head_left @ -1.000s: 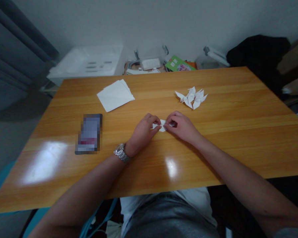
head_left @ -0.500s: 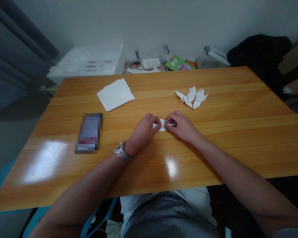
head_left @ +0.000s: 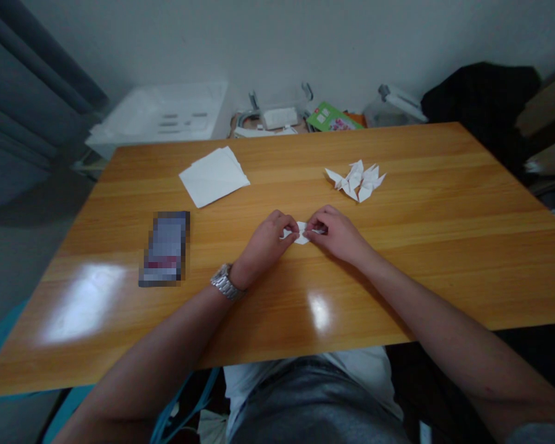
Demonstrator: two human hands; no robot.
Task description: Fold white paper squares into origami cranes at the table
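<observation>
A small folded piece of white paper [head_left: 301,238] lies low over the middle of the wooden table [head_left: 277,314]. My left hand [head_left: 269,239] pinches its left side between thumb and fingers. On the other side, my right hand [head_left: 335,232] grips the paper the same way, the two sets of fingertips nearly meeting. Much of the paper is hidden behind my fingers. Beyond my right hand sits a cluster of white folded-paper figures [head_left: 358,182] with pointed tips. A stack of flat white paper sheets [head_left: 215,177] rests at the back left.
A phone-like device [head_left: 166,246], blurred out, lies left of my left hand. Behind the table's far edge stand a white tray-like bin [head_left: 166,117], a green booklet [head_left: 333,117], and a black cloth-like heap [head_left: 476,98] at the right. A grey curtain [head_left: 23,92] hangs at the left.
Almost nothing differs. Both hands keep their pinch on the folded paper, and the whole view has shifted very slightly.
</observation>
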